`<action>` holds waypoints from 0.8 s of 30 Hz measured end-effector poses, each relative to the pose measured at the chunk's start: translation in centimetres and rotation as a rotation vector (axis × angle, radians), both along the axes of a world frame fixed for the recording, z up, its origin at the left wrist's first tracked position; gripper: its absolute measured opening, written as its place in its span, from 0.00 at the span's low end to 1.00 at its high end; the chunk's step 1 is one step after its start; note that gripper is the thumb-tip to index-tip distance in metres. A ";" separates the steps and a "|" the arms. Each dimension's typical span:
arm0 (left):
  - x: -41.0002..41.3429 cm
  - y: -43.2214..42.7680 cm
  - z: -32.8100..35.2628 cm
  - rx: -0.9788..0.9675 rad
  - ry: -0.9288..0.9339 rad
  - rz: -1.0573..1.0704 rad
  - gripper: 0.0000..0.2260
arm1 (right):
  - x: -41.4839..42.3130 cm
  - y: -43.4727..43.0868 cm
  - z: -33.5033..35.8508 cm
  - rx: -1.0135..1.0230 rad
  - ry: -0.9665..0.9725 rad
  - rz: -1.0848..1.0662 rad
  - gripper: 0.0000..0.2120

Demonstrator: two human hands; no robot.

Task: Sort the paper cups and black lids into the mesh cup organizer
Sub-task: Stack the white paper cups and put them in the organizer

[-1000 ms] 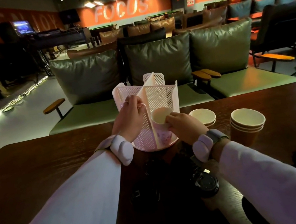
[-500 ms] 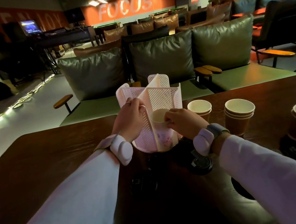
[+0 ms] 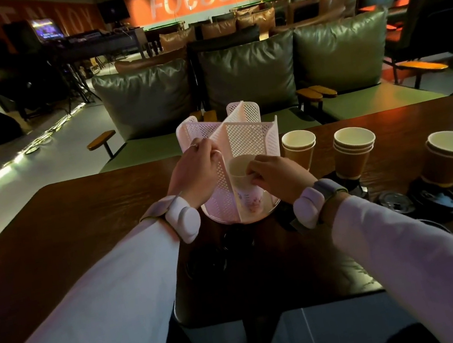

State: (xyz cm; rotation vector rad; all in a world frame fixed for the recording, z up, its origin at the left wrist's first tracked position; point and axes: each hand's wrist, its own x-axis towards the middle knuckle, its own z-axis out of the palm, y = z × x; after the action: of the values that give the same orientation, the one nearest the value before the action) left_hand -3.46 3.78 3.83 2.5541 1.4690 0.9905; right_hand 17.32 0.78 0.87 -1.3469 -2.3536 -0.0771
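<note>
The white mesh cup organizer point(image 3: 246, 138) stands on the dark table point(image 3: 94, 222). The left hand point(image 3: 194, 173), at the organizer's 9 o'clock, curls its fingers round the top edge of a mesh divider. The right hand point(image 3: 276, 176), at 4 o'clock, pinches the rim of a pale printed paper cup point(image 3: 244, 189), which stands upright in the compartment at 6 o'clock. Three stacks of brown cups point(image 3: 354, 154) line up toward 3 o'clock, the nearest just beside the organizer. Black lids point(image 3: 394, 201) lie flat at 4 o'clock by the farther stacks.
</note>
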 end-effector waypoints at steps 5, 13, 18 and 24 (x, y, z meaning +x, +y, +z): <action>-0.3 -0.1 0.0 -0.013 -0.002 0.000 0.06 | -0.2 0.0 -0.5 0.012 0.003 -0.036 0.09; -0.7 0.6 0.0 0.013 0.013 0.008 0.06 | -0.8 0.7 -0.8 0.056 0.013 -0.124 0.08; -0.5 0.5 -0.3 0.035 -0.001 0.021 0.06 | -0.7 0.4 -1.0 -0.004 0.003 -0.095 0.11; -0.6 0.3 -0.1 -0.022 0.038 0.075 0.08 | 0.0 -1.3 -1.4 0.119 0.136 -0.171 0.15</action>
State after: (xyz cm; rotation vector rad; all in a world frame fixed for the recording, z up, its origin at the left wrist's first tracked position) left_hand -4.07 4.05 3.74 2.5340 1.5876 0.9337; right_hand 17.33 -0.48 -0.53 -1.4452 -2.0851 -0.1675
